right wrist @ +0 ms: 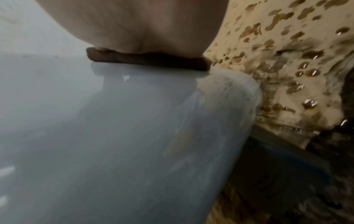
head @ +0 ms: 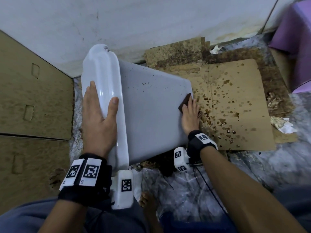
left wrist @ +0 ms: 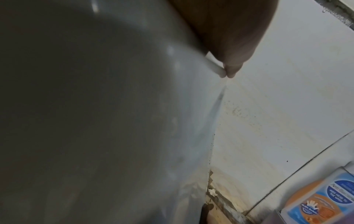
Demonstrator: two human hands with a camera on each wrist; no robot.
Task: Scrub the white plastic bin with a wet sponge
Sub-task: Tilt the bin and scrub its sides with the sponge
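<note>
The white plastic bin (head: 151, 111) lies on its side on the floor, its side wall facing up and speckled with small brown spots. My left hand (head: 99, 115) grips its thick rim (head: 104, 78), fingers over the top and thumb on the near face. My right hand (head: 190, 113) presses a thin brown sponge (head: 185, 102) flat against the bin's side near its bottom edge. In the right wrist view the sponge (right wrist: 149, 60) sits squeezed between my palm (right wrist: 143, 25) and the wet bin (right wrist: 114, 128). The left wrist view shows the bin (left wrist: 95, 121) close up and my thumb (left wrist: 229, 37).
Brown-spattered wet cardboard (head: 235, 101) lies right of the bin. Flattened cardboard boxes (head: 33, 98) cover the floor on the left. A white wall (head: 134, 22) runs behind, a purple object (head: 296, 39) stands far right, crumpled paper (head: 282, 125) lies nearby. My bare foot (head: 148, 200) is below the bin.
</note>
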